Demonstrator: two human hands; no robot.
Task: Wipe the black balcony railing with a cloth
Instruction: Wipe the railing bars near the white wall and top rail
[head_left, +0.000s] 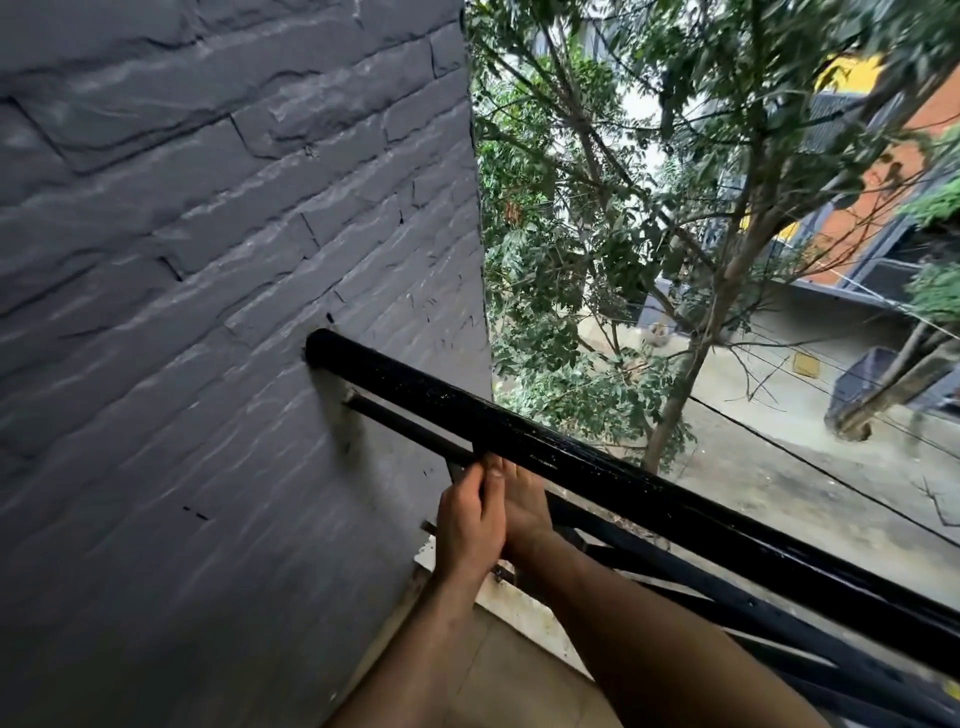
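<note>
The black balcony railing (597, 462) runs from the grey wall down to the lower right, its round top rail glossy. Thinner black bars lie beneath it. My left hand (467, 525) reaches up under the top rail, its fingertips at a thin lower bar close to the wall. My right hand (524, 506) lies right beside it, touching it, and its fingers are hidden behind the top rail. No cloth shows in either hand. Both forearms come up from the bottom edge.
A dark grey brick-textured wall (208, 312) fills the left side, and the rail is fixed into it. Beyond the railing are a tree (675, 260), a street far below and buildings. A tiled balcony floor with a pale ledge (524, 603) lies under my arms.
</note>
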